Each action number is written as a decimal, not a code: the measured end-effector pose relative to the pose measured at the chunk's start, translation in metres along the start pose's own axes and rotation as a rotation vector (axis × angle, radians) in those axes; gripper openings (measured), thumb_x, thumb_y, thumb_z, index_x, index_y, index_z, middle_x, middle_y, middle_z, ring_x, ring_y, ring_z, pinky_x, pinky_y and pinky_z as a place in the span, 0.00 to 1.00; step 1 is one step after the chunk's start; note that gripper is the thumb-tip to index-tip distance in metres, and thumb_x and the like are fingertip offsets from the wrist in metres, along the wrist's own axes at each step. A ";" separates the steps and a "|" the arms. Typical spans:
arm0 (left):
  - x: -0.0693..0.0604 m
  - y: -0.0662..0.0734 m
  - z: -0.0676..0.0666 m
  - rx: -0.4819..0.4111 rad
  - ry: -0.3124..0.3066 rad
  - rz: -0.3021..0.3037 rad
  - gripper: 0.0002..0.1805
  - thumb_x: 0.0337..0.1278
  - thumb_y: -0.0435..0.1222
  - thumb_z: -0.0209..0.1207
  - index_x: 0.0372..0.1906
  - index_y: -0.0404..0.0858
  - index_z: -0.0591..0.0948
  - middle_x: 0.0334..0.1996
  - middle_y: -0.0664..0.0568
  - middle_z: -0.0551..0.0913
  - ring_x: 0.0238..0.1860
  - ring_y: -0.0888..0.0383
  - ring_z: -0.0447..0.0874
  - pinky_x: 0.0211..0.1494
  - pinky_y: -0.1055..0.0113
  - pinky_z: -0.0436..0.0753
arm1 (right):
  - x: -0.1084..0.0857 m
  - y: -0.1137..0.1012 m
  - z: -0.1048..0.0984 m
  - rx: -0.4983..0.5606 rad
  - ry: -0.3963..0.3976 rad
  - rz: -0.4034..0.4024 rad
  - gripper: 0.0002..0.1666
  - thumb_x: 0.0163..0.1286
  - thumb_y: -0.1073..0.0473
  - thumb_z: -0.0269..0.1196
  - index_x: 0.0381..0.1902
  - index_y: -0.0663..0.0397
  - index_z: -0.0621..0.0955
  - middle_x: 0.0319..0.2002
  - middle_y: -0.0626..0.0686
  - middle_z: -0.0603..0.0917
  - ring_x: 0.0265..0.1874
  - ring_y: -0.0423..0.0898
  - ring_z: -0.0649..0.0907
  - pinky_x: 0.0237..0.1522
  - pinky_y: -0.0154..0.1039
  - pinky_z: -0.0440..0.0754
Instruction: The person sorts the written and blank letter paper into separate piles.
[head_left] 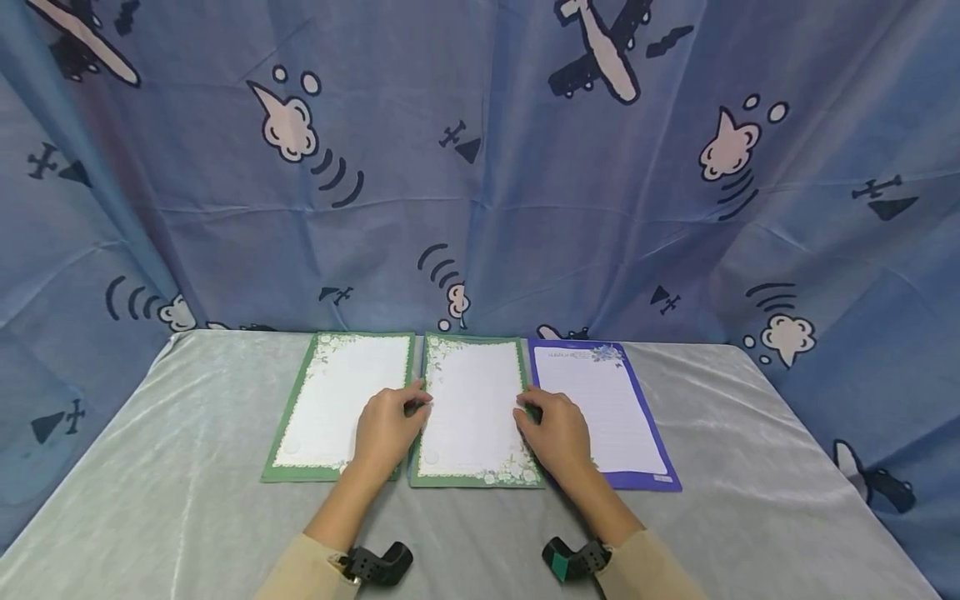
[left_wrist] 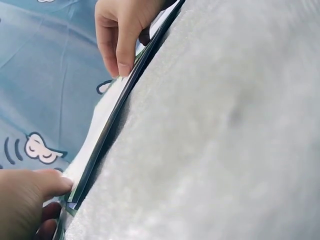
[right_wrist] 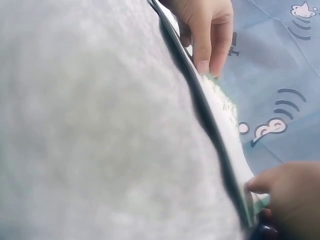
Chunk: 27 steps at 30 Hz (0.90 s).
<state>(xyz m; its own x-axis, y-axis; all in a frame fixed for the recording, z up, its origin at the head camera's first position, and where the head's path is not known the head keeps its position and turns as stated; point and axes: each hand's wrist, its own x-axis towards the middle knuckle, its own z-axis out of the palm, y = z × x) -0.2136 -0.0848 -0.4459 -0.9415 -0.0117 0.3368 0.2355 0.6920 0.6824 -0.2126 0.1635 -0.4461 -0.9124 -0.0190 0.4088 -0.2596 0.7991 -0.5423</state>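
And the middle green-bordered rectangular white paper sheet [head_left: 472, 417] sits centre-row, left hand [head_left: 385, 425] and right hand [head_left: 561, 429] apparently pinching its side edges, undersides hidden; not yet released. Flanking it, the left green-bordered white paper sheet [head_left: 337, 408] and purple-bordered lined paper sheet [head_left: 618, 417] already lie flat.

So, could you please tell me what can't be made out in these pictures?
Head: heading on the purple-bordered lined sheet, too small to read.
Head: side edges of the middle green-bordered sheet, partly covered by the left hand and right hand.
Left wrist: right hand, partly cut off by the top edge.
Right wrist: texture of the grey tablecloth, blurred.
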 end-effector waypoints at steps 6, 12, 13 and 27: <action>0.000 -0.002 0.001 -0.061 0.019 0.013 0.07 0.54 0.30 0.71 0.38 0.41 0.91 0.55 0.47 0.88 0.42 0.52 0.89 0.41 0.58 0.86 | -0.001 -0.001 0.000 -0.015 0.019 -0.025 0.13 0.61 0.59 0.73 0.44 0.57 0.90 0.55 0.58 0.88 0.49 0.58 0.87 0.48 0.55 0.85; 0.001 -0.003 0.001 -0.086 0.006 -0.033 0.05 0.55 0.31 0.70 0.36 0.43 0.91 0.38 0.51 0.91 0.35 0.57 0.85 0.37 0.64 0.82 | 0.000 0.000 0.000 0.064 0.059 -0.030 0.15 0.58 0.66 0.74 0.45 0.58 0.89 0.53 0.59 0.88 0.52 0.60 0.86 0.54 0.56 0.83; 0.002 -0.003 0.001 -0.085 -0.002 -0.041 0.05 0.56 0.31 0.70 0.37 0.43 0.91 0.35 0.52 0.90 0.34 0.59 0.84 0.36 0.65 0.81 | 0.000 0.001 0.000 0.088 0.066 -0.019 0.15 0.57 0.67 0.74 0.45 0.59 0.89 0.51 0.59 0.89 0.51 0.59 0.86 0.53 0.56 0.83; 0.009 -0.005 -0.009 -0.259 -0.035 -0.175 0.07 0.59 0.30 0.68 0.40 0.41 0.91 0.37 0.50 0.91 0.36 0.58 0.85 0.39 0.69 0.83 | 0.012 -0.006 -0.011 0.458 -0.094 0.305 0.14 0.67 0.65 0.68 0.50 0.55 0.88 0.49 0.57 0.89 0.44 0.47 0.87 0.40 0.28 0.82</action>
<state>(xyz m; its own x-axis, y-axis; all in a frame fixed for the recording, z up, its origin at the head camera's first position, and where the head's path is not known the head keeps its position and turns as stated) -0.2205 -0.0951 -0.4402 -0.9798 -0.0860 0.1803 0.1187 0.4748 0.8720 -0.2182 0.1650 -0.4304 -0.9865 0.1022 0.1279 -0.0714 0.4347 -0.8978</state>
